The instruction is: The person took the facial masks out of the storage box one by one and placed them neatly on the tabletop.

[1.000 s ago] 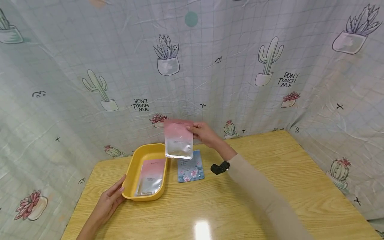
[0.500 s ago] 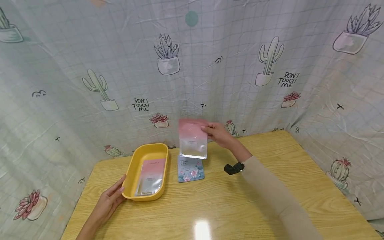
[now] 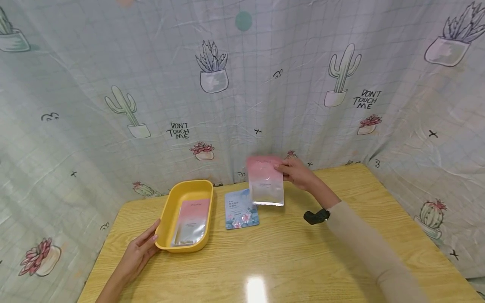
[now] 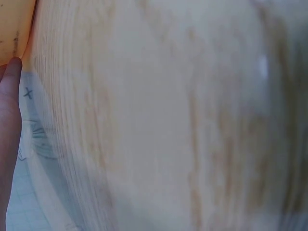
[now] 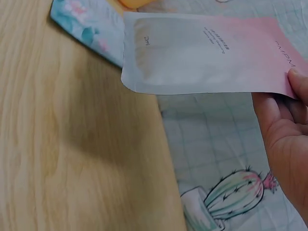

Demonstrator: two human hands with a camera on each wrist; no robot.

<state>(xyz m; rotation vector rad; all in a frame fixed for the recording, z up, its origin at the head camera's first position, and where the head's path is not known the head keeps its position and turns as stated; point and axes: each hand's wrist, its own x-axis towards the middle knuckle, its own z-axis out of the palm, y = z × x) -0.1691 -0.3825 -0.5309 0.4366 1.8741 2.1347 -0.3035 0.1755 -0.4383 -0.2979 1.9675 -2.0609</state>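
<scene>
A pink-and-silver sheet mask packet (image 3: 266,185) is held up by its right edge near the pink end. My right hand (image 3: 299,172) pinches it there, thumb on the front and fingers behind, as the right wrist view shows. Flat on the table to its left lies a blue floral sheet mask packet (image 3: 239,210), its upper right corner overlapped by the held one. At the left stands a yellow tray (image 3: 211,229) with another pink-and-silver packet (image 3: 192,221) in it. My left hand (image 3: 138,254) rests straight fingers (image 4: 13,79) against the tray's near left corner.
The light wooden table (image 3: 295,261) ends at a curtain (image 3: 265,97) printed with cacti along its back and sides. A small dark object (image 3: 217,185) lies behind the tray's far right corner. A black wrist camera (image 3: 316,216) sits below my right wrist.
My right hand has carried the pink packet to the right, from beside the tray past the blue packet, uncovering most of the blue one. My left hand and the tray have stayed put.
</scene>
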